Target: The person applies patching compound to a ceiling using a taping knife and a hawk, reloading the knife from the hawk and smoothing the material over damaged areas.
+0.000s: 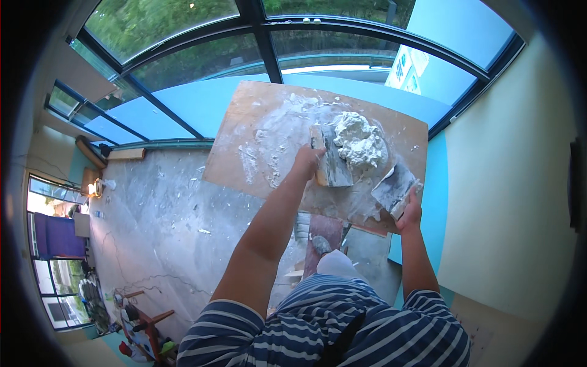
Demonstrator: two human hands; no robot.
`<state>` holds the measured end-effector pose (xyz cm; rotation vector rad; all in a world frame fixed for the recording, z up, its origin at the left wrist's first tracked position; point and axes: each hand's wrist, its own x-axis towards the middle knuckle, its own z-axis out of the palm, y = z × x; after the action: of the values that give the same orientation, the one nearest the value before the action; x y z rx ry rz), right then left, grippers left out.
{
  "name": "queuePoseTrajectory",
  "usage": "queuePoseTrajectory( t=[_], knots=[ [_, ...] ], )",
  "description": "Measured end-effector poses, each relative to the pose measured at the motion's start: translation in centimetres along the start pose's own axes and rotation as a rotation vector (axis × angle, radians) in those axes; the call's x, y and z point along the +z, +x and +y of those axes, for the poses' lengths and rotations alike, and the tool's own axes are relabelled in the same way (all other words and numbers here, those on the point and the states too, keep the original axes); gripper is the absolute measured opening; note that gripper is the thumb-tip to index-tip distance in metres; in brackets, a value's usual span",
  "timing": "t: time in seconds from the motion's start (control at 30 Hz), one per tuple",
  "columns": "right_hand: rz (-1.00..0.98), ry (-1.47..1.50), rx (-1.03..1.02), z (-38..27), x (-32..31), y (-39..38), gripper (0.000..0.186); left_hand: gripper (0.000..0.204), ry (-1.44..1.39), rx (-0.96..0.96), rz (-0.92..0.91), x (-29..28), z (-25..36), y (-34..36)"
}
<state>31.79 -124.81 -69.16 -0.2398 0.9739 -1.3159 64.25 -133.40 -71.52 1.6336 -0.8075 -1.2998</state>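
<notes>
A mound of wet white plaster [359, 139] lies on a wide wooden board [235, 159], whose surface carries smears and crumbs of the same stuff. My left hand [312, 158] is closed on a plastering trowel [333, 160] with a long, plaster-stained blade; the blade stands tilted against the mound's left side. At the board's right edge my right hand [411, 214] grips a broad putty knife [394, 187], its grey blade pointing up and left toward the mound. Some plaster clings to the blade's edge near my fingers.
Large dark-framed windows [263, 49] run behind the board, and a pale wall [513, 171] rises close on the right. The grey floor [165, 208] is dusty, with scraps and cables. A wooden stool [143, 324] with items stands at lower left; a bright lamp [95, 188] glows farther back.
</notes>
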Motion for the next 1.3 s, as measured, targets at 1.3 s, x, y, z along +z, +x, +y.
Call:
queuePoseTrajectory(
  t=[1.3],
  knots=[
    [-0.653,0.187,0.263,6.7,23.0,-18.7,0.038,0.028,0.330,0.380,0.585,-19.2,0.9,-34.8]
  ],
)
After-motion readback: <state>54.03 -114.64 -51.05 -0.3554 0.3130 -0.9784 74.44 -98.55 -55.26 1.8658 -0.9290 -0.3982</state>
